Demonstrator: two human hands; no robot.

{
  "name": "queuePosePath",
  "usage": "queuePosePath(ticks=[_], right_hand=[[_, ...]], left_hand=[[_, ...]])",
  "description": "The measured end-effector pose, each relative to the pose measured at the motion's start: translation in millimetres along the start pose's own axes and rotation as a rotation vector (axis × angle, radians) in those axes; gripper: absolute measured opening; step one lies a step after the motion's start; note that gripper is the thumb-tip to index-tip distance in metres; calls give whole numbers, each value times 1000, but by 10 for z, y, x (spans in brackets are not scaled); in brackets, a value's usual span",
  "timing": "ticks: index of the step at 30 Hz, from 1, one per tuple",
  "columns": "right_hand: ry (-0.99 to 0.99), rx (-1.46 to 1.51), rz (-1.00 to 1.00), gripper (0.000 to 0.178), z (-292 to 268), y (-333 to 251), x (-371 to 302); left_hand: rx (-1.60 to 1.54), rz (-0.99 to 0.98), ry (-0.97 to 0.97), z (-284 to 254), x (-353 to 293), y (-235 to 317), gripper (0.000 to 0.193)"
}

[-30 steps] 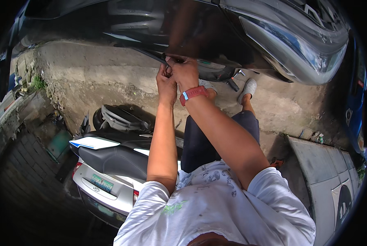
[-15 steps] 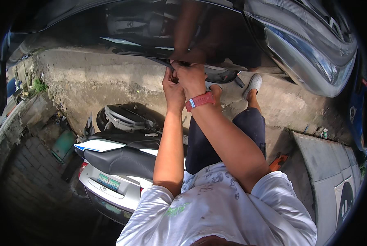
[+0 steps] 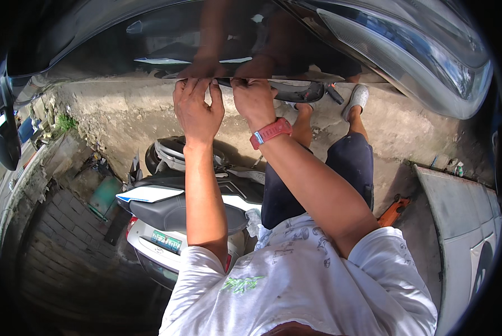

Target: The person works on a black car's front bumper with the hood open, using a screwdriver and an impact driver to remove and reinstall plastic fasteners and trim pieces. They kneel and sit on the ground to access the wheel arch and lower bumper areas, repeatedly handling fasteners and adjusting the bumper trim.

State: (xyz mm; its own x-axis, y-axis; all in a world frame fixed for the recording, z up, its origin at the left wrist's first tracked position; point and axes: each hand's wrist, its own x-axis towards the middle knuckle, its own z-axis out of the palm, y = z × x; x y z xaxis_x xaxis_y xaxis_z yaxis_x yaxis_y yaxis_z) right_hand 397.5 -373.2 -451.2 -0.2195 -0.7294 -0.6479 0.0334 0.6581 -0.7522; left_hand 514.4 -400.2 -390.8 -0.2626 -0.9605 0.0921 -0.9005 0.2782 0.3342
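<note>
A dark glossy car body panel (image 3: 167, 47) crosses the top of the view and mirrors my arms. Below its edge runs a curved black plastic trim strip (image 3: 298, 91), whose right end hangs apart from the panel. My left hand (image 3: 198, 112) lies against the panel's lower edge, fingers stretched out and thumb apart; the fingertips partly hide the strip. Just to its right, my right hand (image 3: 254, 102) has its fingers curled round the strip at the same edge. A red watch (image 3: 271, 133) is on my right wrist.
The car's headlight (image 3: 408, 67) is at upper right. A motorcycle with a black seat (image 3: 161, 211) stands left of my legs, beside a silver car (image 3: 153, 255). A grey panel (image 3: 458, 207) and an orange tool-like object (image 3: 394, 211) lie at right.
My left hand has moved left, away from my right hand, and its fingers have spread along the panel edge. My right hand stays at the strip, and more of the strip shows.
</note>
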Motion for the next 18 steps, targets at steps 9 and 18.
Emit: queuePosePath(ticks=[9,18], right_hand=[[-149,-68,-49,26,-83,16,20],[-390,-58,45,39,-307,-92,-28]], left_hand=[[54,-32,-246,-197,162,-18,24],[58,-42,-328,-237,179,-78,33]])
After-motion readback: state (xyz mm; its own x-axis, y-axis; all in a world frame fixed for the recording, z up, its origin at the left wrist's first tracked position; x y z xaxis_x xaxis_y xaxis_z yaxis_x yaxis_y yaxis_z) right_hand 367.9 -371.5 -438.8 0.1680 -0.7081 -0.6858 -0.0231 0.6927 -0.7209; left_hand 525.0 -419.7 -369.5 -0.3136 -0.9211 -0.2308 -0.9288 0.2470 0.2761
